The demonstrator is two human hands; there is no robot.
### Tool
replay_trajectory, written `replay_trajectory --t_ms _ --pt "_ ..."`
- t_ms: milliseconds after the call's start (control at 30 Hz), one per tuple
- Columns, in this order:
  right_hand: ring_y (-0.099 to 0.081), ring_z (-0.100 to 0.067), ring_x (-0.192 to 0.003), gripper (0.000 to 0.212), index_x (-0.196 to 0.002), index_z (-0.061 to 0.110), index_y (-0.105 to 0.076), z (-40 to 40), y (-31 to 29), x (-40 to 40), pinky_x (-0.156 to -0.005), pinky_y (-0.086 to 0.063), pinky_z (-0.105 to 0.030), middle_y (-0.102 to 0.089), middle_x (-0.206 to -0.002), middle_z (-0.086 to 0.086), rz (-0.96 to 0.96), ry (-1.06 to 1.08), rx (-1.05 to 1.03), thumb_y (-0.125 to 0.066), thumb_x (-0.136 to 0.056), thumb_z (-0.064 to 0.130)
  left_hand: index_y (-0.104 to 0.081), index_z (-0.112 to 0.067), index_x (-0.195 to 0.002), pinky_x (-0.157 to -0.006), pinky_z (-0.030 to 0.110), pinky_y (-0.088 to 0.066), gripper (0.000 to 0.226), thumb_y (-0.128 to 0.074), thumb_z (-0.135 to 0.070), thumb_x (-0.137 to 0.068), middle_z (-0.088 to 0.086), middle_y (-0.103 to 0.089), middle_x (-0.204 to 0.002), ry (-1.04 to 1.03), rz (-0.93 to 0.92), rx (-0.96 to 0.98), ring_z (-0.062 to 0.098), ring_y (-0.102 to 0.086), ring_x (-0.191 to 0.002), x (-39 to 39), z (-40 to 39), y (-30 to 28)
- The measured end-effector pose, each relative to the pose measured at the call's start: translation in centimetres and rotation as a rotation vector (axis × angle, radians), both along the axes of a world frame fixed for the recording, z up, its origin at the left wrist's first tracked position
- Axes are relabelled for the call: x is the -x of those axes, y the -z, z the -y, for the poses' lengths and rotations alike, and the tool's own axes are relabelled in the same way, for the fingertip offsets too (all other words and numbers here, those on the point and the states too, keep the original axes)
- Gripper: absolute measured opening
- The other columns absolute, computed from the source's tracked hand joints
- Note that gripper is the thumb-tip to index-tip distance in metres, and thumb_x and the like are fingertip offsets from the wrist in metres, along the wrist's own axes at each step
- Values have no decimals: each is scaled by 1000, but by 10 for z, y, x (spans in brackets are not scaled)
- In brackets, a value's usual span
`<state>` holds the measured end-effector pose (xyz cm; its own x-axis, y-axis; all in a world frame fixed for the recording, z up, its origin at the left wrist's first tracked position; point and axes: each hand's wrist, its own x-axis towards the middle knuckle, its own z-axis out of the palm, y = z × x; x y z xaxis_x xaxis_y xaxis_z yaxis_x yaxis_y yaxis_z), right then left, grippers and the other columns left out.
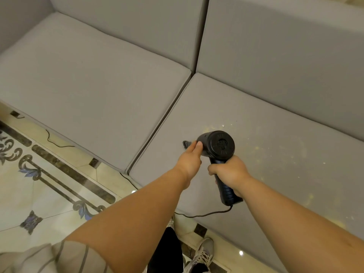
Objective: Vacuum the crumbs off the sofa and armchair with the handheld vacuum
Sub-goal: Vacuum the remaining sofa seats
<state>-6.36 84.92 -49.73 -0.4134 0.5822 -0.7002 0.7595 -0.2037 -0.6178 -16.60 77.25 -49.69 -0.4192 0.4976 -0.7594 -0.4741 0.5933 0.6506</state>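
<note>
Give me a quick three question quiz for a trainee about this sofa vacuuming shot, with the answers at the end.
1. True or false: the crumbs lie on the left seat cushion.
2. Which hand grips the handle of the handheld vacuum? A) left hand B) right hand
3. Fill in: the vacuum's nozzle points toward the ____ between the two seat cushions.

Key: 1. False, they lie on the right seat cushion. 2. B, the right hand; the left hand holds the barrel. 3. Seam.

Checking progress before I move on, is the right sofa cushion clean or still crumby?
Still crumby: yellowish crumbs are scattered over the right cushion beyond the vacuum.
</note>
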Motion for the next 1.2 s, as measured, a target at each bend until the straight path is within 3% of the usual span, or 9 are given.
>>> replay_trajectory --t_ms 167,500,800,1200 --pt "-67 -39 -85 26 -87 17 -63 2 11 0 -81 -59 -50 -67 -85 -15 65 -19 14 -73 -63 10 -36 -28 -144 -111 47 -33 52 -30 -52 -98 3 -44 -144 58 -20 50 25 -44 -129 3 1 16" --pt "-67 -41 -87 24 -86 12 -63 17 -3 -37 -81 -59 -50 -65 -84 -17 107 -4 67 -72 -64 7 -37 -27 -143 -110 48 -33 51 -29 -52 -99 4 -45 -142 119 -6 64 26 -45 -127 -34 17 5" --pt "-67 -41 -84 24 -84 15 -64 16 -13 -29 -79 -59 -51 -66 -80 -15 34 26 0 -72 -62 9 -20 -29 -152 -112 44 -32 56 -32 -48 -100 1 -39 -149 43 15 -11 21 -49 -125 -26 16 -11" --pt "-67 -40 -86 23 -84 16 -65 13 10 14 -80 -59 -50 -66 -83 -14 64 -9 13 -72 -64 9 -20 -30 -151 -112 44 -32 54 -30 -47 -101 2 -38 -149 0 33 5 22 -49 -126 8 17 13"
